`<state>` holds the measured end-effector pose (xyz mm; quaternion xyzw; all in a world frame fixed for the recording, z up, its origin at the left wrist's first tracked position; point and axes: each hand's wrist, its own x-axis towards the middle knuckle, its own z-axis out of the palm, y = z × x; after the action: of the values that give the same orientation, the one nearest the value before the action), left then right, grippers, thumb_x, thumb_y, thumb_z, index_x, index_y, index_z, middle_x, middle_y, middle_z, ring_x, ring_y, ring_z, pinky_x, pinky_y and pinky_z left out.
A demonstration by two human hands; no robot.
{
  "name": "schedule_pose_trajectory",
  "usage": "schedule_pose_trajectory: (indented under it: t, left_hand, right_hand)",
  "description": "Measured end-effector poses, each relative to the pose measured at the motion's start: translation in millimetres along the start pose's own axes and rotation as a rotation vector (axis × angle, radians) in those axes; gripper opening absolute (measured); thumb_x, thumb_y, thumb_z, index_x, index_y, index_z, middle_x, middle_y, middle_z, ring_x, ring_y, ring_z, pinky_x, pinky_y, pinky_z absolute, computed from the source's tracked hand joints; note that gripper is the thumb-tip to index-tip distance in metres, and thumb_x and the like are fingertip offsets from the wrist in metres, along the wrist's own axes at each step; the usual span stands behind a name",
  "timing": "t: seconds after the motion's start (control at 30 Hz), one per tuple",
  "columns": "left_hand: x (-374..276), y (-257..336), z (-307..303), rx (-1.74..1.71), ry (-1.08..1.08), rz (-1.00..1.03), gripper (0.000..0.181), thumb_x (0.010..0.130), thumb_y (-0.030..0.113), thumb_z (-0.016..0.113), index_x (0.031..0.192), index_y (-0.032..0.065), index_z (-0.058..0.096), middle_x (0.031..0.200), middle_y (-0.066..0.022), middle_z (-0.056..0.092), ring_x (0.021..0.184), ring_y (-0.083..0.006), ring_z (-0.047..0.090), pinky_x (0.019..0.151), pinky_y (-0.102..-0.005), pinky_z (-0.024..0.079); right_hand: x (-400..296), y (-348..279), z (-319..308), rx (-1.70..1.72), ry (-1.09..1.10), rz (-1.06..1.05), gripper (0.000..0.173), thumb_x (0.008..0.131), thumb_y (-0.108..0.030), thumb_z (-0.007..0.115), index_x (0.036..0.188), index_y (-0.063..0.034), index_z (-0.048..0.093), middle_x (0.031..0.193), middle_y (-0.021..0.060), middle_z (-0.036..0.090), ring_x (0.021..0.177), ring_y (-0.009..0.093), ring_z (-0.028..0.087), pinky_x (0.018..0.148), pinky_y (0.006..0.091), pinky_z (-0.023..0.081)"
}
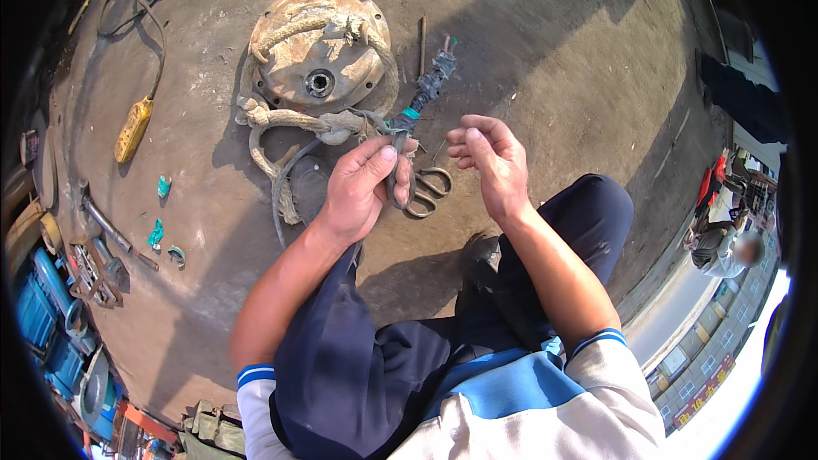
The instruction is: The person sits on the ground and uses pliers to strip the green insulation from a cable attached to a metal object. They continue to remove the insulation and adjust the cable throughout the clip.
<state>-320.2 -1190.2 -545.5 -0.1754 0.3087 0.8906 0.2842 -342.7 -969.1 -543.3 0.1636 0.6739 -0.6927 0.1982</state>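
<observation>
My left hand [364,185] grips a dark strip or cable end [397,163] between thumb and fingers. Just beyond the fingertips, a bundle wrapped in black tape [432,82] carries a band of green tape [409,114] and has bare ends poking out at its far tip. My right hand [495,163] hovers to the right of it, fingers loosely curled, with nothing plainly visible in them. Dark-handled scissors [429,191] show between my hands, partly hidden by the left fingers. Thick knotted rope [287,118] and a grey cable [281,185] run beside my left hand.
The rope passes over a rusty round metal cover [319,57]. A metal rod [422,45] lies nearby. To the left are a yellow pendant control [134,130] on a cable, green tape scraps [156,234], a hammer [112,262] and a long-handled tool [115,227]. A person [722,249] is far right.
</observation>
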Motion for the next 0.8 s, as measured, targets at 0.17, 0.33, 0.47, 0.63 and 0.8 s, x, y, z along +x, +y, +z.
schedule_pose_trajectory:
  t: [0.17, 0.33, 0.47, 0.63, 0.8]
  left_hand:
    - [1.7, 20.6, -7.0, -0.123, 0.072, 0.128, 0.037, 0.106, 0.019, 0.051, 0.136, -0.0028, 0.052, 0.09, -0.009, 0.062, 0.083, -0.0222, 0.061, 0.079, -0.04, 0.052]
    - [1.4, 28.6, -16.7, -0.205, 0.097, 0.171, 0.04, 0.104, 0.018, 0.051, 0.14, -0.0015, 0.05, 0.092, -0.0105, 0.066, 0.086, -0.0243, 0.064, 0.082, -0.0424, 0.055]
    - [-0.3, 35.1, -20.3, -0.28, 0.104, 0.189, 0.04, 0.104, 0.017, 0.051, 0.14, -0.0003, 0.05, 0.092, -0.0107, 0.066, 0.086, -0.0234, 0.065, 0.082, -0.0409, 0.056]
    - [0.5, 38.1, -23.7, -0.272, 0.072, 0.186, 0.04, 0.105, 0.017, 0.051, 0.14, 0.0005, 0.05, 0.096, -0.0096, 0.066, 0.086, -0.0218, 0.065, 0.082, -0.0398, 0.056]
    - [2.0, 34.7, -24.5, -0.272, 0.05, 0.228, 0.038, 0.103, 0.014, 0.055, 0.139, 0.0007, 0.052, 0.1, -0.0085, 0.065, 0.089, -0.0212, 0.065, 0.085, -0.0394, 0.055]
  right_hand:
    - [-8.3, 83.6, 14.9, -1.134, -0.321, 0.025, 0.04, 0.086, -0.019, 0.074, 0.12, -0.0043, 0.059, 0.112, 0.0191, 0.065, 0.107, 0.037, 0.064, 0.09, 0.0462, 0.053]
    - [-23.9, 144.0, 15.6, -1.37, -0.333, -0.102, 0.05, 0.08, -0.02, 0.076, 0.124, -0.0047, 0.056, 0.118, 0.0174, 0.056, 0.117, 0.038, 0.053, 0.093, 0.0487, 0.049]
    - [-18.3, 167.2, 11.4, -1.424, -0.28, -0.126, 0.045, 0.087, -0.016, 0.065, 0.129, -0.0036, 0.055, 0.11, 0.0183, 0.057, 0.105, 0.036, 0.057, 0.086, 0.0454, 0.051]
    - [-17.0, 173.6, 10.6, -1.475, -0.258, -0.187, 0.044, 0.091, -0.013, 0.058, 0.133, -0.0024, 0.053, 0.105, 0.0197, 0.057, 0.099, 0.037, 0.059, 0.085, 0.0442, 0.053]
    - [-18.2, 152.0, 9.7, -1.452, -0.433, 0.089, 0.051, 0.086, -0.012, 0.061, 0.134, 0.0006, 0.05, 0.106, 0.0243, 0.064, 0.102, 0.042, 0.062, 0.089, 0.0452, 0.052]
